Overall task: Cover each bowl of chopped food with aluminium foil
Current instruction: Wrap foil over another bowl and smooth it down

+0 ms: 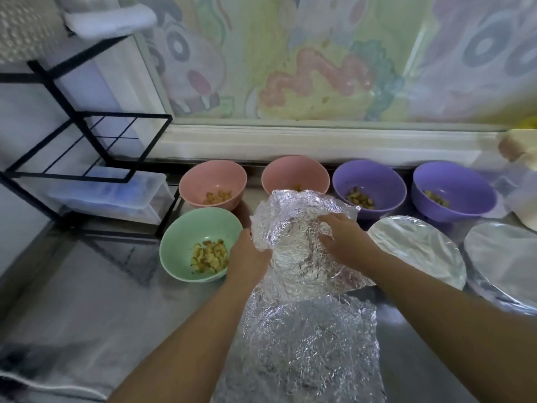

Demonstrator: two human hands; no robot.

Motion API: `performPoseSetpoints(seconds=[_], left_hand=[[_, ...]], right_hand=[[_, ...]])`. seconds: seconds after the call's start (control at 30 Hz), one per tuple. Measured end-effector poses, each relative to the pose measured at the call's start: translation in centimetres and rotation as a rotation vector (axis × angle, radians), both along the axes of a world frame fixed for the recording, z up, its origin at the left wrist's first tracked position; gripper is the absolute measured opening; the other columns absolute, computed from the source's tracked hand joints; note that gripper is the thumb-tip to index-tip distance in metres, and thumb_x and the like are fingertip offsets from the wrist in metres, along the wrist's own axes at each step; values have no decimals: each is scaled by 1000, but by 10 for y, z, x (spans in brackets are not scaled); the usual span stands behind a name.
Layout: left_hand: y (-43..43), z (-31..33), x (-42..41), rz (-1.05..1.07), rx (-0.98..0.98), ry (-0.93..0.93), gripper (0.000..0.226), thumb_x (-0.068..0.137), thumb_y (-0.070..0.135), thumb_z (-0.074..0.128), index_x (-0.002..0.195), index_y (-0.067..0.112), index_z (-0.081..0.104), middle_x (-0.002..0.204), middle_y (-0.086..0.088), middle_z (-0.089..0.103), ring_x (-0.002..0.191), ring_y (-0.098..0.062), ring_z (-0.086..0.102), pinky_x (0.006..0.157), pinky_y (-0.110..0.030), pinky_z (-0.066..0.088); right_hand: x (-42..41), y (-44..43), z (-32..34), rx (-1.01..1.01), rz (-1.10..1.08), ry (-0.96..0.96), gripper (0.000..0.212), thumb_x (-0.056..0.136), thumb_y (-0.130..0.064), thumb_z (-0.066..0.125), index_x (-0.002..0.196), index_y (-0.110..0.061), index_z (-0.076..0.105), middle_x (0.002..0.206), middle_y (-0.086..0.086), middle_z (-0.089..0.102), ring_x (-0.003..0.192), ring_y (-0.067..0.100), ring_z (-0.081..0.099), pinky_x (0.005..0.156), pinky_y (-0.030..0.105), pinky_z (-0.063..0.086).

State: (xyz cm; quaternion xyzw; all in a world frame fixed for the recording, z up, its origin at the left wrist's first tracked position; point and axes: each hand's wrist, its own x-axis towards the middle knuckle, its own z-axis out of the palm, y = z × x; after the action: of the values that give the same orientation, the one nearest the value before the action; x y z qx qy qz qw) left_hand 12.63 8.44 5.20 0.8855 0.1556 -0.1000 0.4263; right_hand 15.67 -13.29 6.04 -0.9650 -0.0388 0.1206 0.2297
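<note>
A person moulds a crumpled sheet of foil (293, 237) over what appears to be a bowl, hidden beneath it, mid-worktop (96, 301). The left hand (248, 257) grips the foil's left edge, fingers curled round it. The right hand (344, 242) presses down on top, fingers spread. Two covered bowls (418, 251) stand to the right, while a green bowl (186, 245), two pink bowls (215, 175) and two purple bowls (374, 175) lie open. Next, probably, the edge needs crimping under the rim all round, before the spare sheet (308, 359) nearer the person goes on another.
</note>
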Motion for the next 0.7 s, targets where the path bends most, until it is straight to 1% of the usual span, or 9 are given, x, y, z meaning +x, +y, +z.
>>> performPoseSetpoints(seconds=[0.07,0.13,0.2,0.3,0.37,0.47,0.53,0.6,0.7], left_hand=[[6,-2,-11,6,-3,-7,59,89,20,69,142,16,42,129,-3,60,99,-17,60,65,-23,45],[11,-1,-22,20,-11,-17,67,88,22,71,146,18,38,134,0,57,109,-23,62,81,-34,54],[16,0,-28,34,-37,-47,67,88,20,72,147,20,38,134,3,57,111,-25,62,93,-42,54],[21,3,-35,37,-67,-117,67,88,14,70,146,23,37,127,9,58,105,-19,62,88,-36,52],[21,11,-39,-3,68,-194,66,91,10,66,147,21,33,126,7,50,111,-20,56,86,-32,45],[10,28,-37,-118,554,-510,58,90,17,65,143,21,42,138,-2,45,118,-25,50,94,-39,46],[-10,27,-27,-264,592,-725,50,90,15,63,138,19,52,138,-3,51,121,-23,52,100,-39,47],[-32,13,-18,-466,578,-727,46,93,16,58,139,15,53,142,-6,53,134,-25,47,112,-47,39],[-44,-18,-14,-620,695,-531,54,102,38,35,149,13,42,156,-7,40,150,-27,27,121,-52,23]], right_hand=[[-9,4,0,-4,19,6,47,102,-29,55,147,-22,47,153,7,45,140,31,41,115,46,35],[-20,9,-1,-41,52,28,50,102,-31,54,151,-24,42,158,9,38,143,34,37,117,48,33],[-31,14,-4,-95,70,38,54,103,-34,53,154,-26,37,164,11,27,148,38,29,121,52,27],[-45,14,-8,-162,78,6,59,102,-44,50,156,-28,31,168,9,16,152,37,19,123,54,20],[-50,11,-10,-210,103,-54,63,101,-53,47,156,-29,29,169,6,12,154,33,13,124,53,15],[-47,6,-12,-261,171,-137,65,99,-63,36,155,-31,30,169,4,12,156,29,7,126,54,8],[-42,6,-13,-270,215,-163,69,95,-68,18,153,-34,32,169,2,14,156,28,7,125,56,8],[-39,6,-17,-238,238,-172,76,91,-65,5,155,-33,31,169,0,16,156,27,8,124,56,8],[-37,5,-27,-221,253,-169,76,92,-55,1,161,-29,20,170,-2,13,157,25,5,125,53,6]])
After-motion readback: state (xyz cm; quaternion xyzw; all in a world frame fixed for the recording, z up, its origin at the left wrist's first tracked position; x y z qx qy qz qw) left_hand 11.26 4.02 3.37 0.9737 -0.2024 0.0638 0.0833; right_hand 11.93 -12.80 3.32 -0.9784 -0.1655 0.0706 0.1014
